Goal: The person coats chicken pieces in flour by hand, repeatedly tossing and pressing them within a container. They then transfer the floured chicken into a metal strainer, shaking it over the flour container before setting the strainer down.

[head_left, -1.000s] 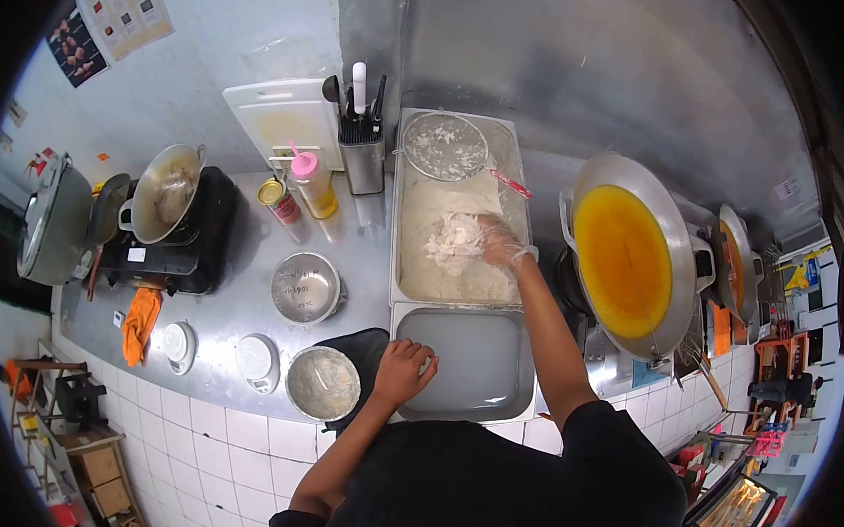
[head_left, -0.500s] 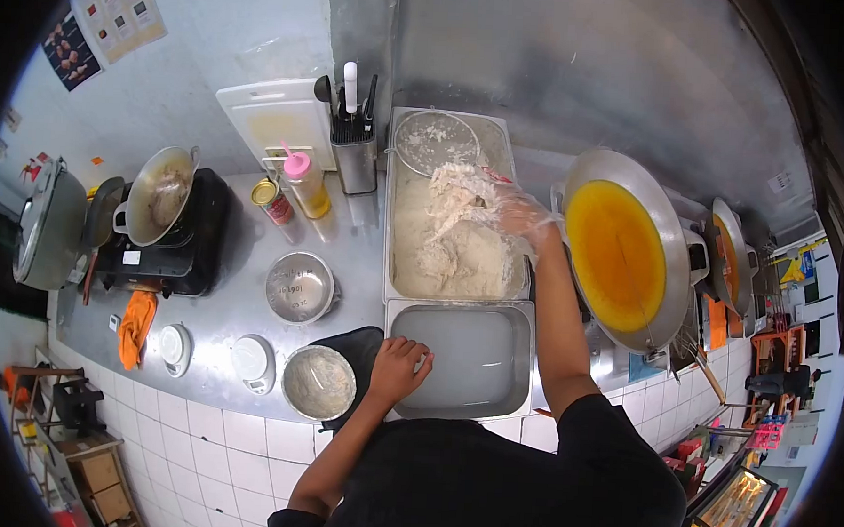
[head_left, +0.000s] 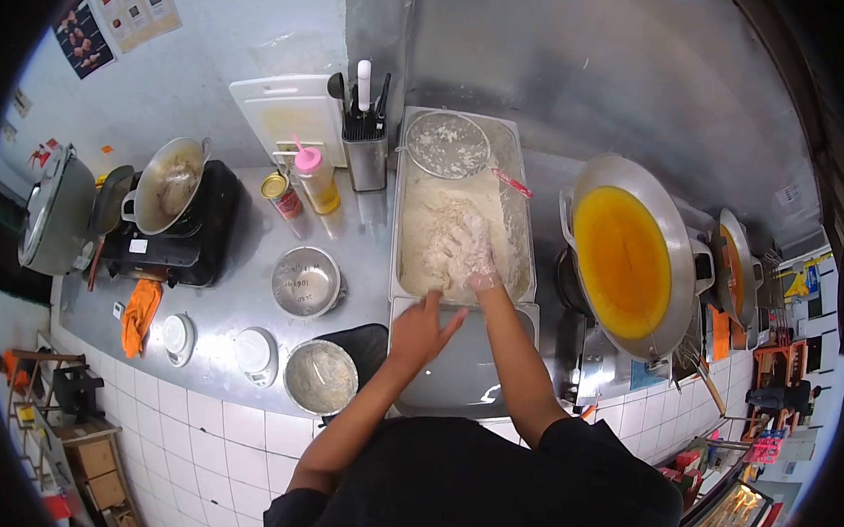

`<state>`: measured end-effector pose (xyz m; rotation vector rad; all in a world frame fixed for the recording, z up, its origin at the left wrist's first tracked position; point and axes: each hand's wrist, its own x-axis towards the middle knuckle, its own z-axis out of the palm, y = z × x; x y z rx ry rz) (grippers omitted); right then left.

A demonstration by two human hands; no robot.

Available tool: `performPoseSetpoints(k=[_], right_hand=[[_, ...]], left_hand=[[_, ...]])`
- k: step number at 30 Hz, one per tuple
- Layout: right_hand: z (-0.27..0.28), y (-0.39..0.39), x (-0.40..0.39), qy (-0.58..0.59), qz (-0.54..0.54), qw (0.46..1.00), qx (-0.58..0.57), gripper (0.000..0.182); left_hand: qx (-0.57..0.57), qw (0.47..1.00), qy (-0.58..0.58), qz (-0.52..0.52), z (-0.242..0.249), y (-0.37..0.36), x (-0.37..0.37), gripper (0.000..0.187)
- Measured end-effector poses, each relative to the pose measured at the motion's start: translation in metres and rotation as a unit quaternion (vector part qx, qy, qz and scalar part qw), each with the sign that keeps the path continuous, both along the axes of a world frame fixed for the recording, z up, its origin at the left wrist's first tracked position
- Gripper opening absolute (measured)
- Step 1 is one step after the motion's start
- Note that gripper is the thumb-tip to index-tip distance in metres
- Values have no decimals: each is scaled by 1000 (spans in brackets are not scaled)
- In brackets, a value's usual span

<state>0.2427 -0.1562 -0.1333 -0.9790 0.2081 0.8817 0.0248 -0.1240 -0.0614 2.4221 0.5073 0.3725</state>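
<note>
So the right hand [head_left: 471, 252] is down in the flour [head_left: 432, 196] now; half a second ago it's lifting a pale, coated clump. Means the stuff's back in the flour and getting worked there. Left hand [head_left: 421, 331] has come forward to the tray's near rim, fingers loose, not gripping anything. The hands are near each other but apart. Right one's so caked I honestly can't tell if it's closed on anything.

Containers: flour fills the long steel tray [head_left: 399, 215], with a crumb-specked sieve [head_left: 448, 150] at its far end. The nearer pan [head_left: 535, 336] has greyish liquid, the big wok [head_left: 658, 203] to the right has orange-yellow liquid, and the bowl [head_left: 287, 389] on the left holds something pale.
</note>
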Motion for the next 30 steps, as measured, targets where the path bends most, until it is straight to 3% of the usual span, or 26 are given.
performPoseSetpoints(k=[2,7,9,11,14,17,21,23,24,25,26,30], right_hand=[[-1,-5,1,48,-29,995,77,73],[40,18,2,-3,-164,984,72,76],[38,15,8,-5,-133,985,108,77],[18,7,29,35,-22,982,182,77],[67,12,12,33,-81,994,65,77],[3,9,59,-40,-5,987,154,73],[-34,0,83,-139,-52,979,-140,63],[-91,-21,122,-210,35,939,-272,58],[-132,-34,151,-320,178,846,-388,55],[-175,-45,177,-478,357,619,-510,53],[-213,-57,188,-558,472,407,-547,51],[-204,-98,143,-382,573,554,-469,43]], left_hand=[[68,996,53,27,2,7,36,40],[158,986,11,-59,-11,14,72,13],[145,985,-25,-92,-10,8,71,8],[90,986,-81,-116,-14,2,75,8],[24,985,-104,-132,-6,-3,78,5],[11,985,-109,-133,-8,-2,80,8],[-37,989,-84,-112,-25,-5,81,16],[-34,991,-90,-94,-29,-8,71,21],[-68,992,-65,-89,-21,-8,60,23],[-104,990,-38,-85,-4,-6,38,25],[-141,986,-10,-82,3,-5,18,27],[-197,955,-49,-219,-21,7,-53,29]])
